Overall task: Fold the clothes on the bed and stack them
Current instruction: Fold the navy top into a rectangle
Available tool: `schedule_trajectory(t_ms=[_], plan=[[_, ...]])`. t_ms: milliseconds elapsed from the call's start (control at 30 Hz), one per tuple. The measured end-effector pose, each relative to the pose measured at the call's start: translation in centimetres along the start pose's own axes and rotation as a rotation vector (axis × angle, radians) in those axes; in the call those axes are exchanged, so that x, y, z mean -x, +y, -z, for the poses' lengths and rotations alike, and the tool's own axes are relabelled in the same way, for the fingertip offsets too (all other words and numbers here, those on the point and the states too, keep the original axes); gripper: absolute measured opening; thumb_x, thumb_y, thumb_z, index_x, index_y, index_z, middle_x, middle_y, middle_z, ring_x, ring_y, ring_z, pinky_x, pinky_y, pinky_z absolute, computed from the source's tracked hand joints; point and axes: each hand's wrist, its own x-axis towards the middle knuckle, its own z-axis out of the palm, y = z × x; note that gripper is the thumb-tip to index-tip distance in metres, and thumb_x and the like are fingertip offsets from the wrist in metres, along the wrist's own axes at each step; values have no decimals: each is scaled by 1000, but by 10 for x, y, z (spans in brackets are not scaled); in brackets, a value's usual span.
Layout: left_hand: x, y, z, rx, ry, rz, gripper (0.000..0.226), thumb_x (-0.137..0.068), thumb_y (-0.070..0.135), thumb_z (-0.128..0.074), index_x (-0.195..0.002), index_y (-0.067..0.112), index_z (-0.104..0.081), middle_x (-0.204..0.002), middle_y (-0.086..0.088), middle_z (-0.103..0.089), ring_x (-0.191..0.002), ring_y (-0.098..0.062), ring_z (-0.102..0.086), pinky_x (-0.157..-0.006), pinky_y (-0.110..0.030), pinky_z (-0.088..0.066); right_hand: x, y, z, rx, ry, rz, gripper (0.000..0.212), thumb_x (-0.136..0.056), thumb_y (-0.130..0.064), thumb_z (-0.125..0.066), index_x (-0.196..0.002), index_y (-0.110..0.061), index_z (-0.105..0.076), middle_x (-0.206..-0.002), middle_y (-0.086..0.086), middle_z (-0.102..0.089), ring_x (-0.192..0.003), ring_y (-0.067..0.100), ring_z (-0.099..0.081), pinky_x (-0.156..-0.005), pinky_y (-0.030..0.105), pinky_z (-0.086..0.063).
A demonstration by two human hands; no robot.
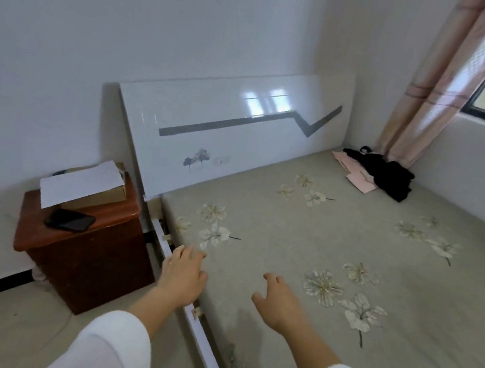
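Clothes (379,176): one small heap in the far corner of the bed (399,340), close to the headboard (226,130) and the foot of the curtain (422,99); black garment (394,181) crumpled on top, pink garment (357,181) flat beneath, partly showing. Unfolded, unstacked. Left hand (182,274): fingers loosely spread, holding nothing, at the near edge of the bed. Right hand (277,301): likewise spread and empty, low over the flowered sheet (290,235); contact with it not determinable. Both well apart from the heap. Step in hand, by judgement: reaching across to fetch the clothes; task barely begun. For a good fetch: lean or kneel well onto the bed, take the black garment first by an edge or seam rather than by a bunch, lift clear so as not to drag the pink one, bring to the open middle of the sheet, spread flat before any fold. Risk: pieces tangling, loose ends trailing. Also present: nightstand (81,265) beside the bed, carrying phone (70,220) and sheet of paper (82,182) over a cardboard box (102,198).
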Motion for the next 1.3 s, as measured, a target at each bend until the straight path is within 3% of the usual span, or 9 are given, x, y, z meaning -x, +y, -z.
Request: schedule_trajectory(t_ms=[300, 600, 833, 1167, 1300], plan=[[-213, 22, -13, 21, -143, -224, 43, -98, 32, -38, -140, 23, -35, -147, -2, -32, -136, -22, -26, -110, -38, -25, -163, 25, 45, -98, 82, -229, 59, -97, -38, -45, -148, -14, -25, -148, 9, -35, -133, 27, -38, -108, 40, -35], [-372, 32, -29, -13, -252, -307, 40, -99, 29, -36, -138, 23, -37, -140, 1, -38, -130, -19, -31, -104, -32, -29, -304, 36, 66, -173, 41, -365, 59, -99, -38, -43, -149, -16, -22, -151, 7, -33, -135, 26, -36, -109, 37, -34], [-473, 47, -54, -83, -380, -370, 42, -100, 31, -33, -141, 22, -33, -146, 0, -33, -134, -19, -27, -107, -34, -27, -377, 51, 78, -229, 70, -461, 59, -99, -38, -43, -149, -17, -22, -149, 6, -35, -134, 25, -37, -108, 38, -36], [-638, 87, -166, -172, -500, -631, 46, -99, 29, -37, -142, 14, -33, -150, -7, -31, -138, -25, -25, -110, -39, -28, -482, 113, 39, -236, 127, -726, 58, -99, -40, -41, -148, -17, -23, -146, 5, -37, -132, 26, -37, -106, 42, -38], [-695, 93, -236, -186, -516, -718, 56, -102, 33, -29, -152, 14, -13, -161, -5, -4, -147, -22, -3, -118, -37, -13, -526, 143, -9, -195, 131, -791, 59, -98, -43, -40, -148, -17, -21, -150, 4, -31, -137, 23, -32, -108, 38, -34]])
